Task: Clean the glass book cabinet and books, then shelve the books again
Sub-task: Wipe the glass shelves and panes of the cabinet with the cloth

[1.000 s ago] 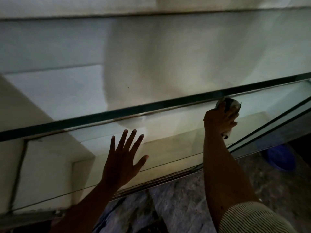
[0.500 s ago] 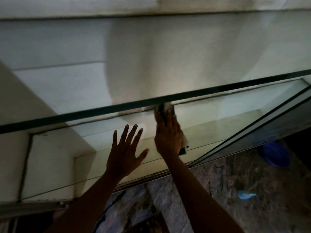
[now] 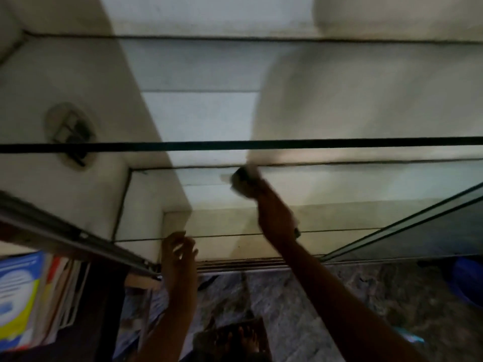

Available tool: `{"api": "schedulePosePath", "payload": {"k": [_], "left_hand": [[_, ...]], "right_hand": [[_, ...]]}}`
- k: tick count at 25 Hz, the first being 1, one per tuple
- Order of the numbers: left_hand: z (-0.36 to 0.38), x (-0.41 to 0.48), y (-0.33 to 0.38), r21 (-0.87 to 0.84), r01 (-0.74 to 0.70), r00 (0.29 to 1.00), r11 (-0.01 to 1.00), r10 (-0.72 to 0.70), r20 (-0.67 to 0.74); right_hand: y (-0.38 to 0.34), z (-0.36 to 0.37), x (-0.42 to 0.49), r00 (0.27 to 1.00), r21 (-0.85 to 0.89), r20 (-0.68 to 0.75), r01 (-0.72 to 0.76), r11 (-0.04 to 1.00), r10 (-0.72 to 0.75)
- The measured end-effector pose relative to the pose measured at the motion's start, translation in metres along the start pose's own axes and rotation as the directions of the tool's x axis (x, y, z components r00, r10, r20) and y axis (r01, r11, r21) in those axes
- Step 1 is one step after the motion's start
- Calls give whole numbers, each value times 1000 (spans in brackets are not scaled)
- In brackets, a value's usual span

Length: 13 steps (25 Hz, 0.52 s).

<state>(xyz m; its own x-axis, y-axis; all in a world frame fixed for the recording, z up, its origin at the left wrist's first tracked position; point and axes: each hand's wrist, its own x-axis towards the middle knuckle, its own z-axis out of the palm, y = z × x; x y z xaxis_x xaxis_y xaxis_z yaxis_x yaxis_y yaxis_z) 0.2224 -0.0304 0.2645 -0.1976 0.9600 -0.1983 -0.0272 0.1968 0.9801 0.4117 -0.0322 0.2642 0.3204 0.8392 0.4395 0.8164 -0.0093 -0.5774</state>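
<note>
Your right hand [image 3: 273, 212] grips the cloth [image 3: 241, 178] high inside the glass cabinet [image 3: 366, 186], just under a shelf edge [image 3: 339, 142], likely to wipe that seam. Left hand [image 3: 179, 253] hangs loosely curled and empty by the bottom track [image 3: 248, 263], probably for balance. The books [image 3: 23, 296] stand outside, lower left.

Dim light; pale wall [image 3: 366, 87]; mottled stone floor [image 3: 300, 296]; blue tub [image 3: 470, 283] right.

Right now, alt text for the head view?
The right hand grips a cloth inside the glass cabinet, just under the dark edge of a glass shelf. The left hand hovers open by the cabinet's bottom rail. Books stand at lower left; the picture is dim and blurred.
</note>
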Motion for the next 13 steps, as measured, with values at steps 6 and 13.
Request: {"api": "schedulePosePath", "payload": {"k": [6, 13], "left_hand": [[-7, 36, 2, -664, 501, 802, 556, -587, 113], [-23, 41, -8, -738, 462, 856, 491, -466, 226]], "right_hand": [[8, 42, 44, 941, -325, 129, -259, 909, 314], [-44, 81, 4, 981, -256, 186, 96, 962, -49]]}}
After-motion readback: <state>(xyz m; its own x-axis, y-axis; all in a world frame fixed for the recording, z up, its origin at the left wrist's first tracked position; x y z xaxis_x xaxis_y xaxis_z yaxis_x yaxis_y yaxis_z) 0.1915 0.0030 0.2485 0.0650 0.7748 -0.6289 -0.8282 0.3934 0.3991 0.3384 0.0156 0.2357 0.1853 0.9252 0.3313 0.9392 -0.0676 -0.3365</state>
